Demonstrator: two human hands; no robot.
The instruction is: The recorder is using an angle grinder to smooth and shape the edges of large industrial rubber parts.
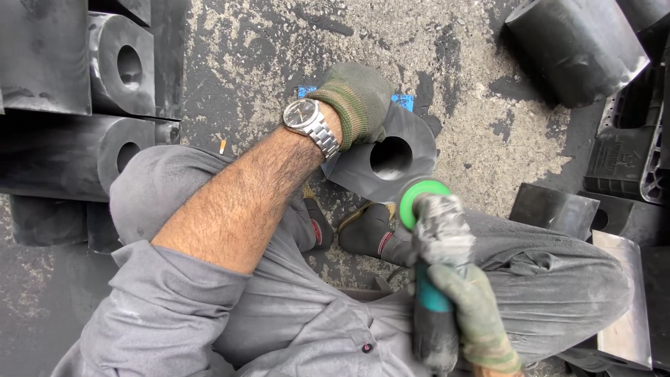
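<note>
Looking down from my head camera, my left hand (359,101), in a worn green glove, lies on the top edge of a black rubber block (401,164) with 1 round hole through its middle. My fingers are curled over the far side of the block, closed on it and holding it tilted up off the ground between my feet. A metal wristwatch (310,122) sits on that wrist, and my bare forearm runs back to a rolled grey sleeve.

My right hand (474,314), gloved the same way, is wrapped tight around the handle of a grinder (433,279). The tool has a teal body, a dust-caked head and a green round guard (419,199) at its tip. That tip sits right at the lower right edge of the block, just below the hole; I cannot tell whether it actually touches the rubber.

I am crouched in grey work clothes, and my 2 dark shoes (366,234) show beneath the block. The ground (279,56) is dark and strewn with pale grit. More black blocks with holes (118,66) are stacked at my left, another large black piece (576,45) lies at the upper right, and flat dark pieces (555,209) lie beside my right knee.
</note>
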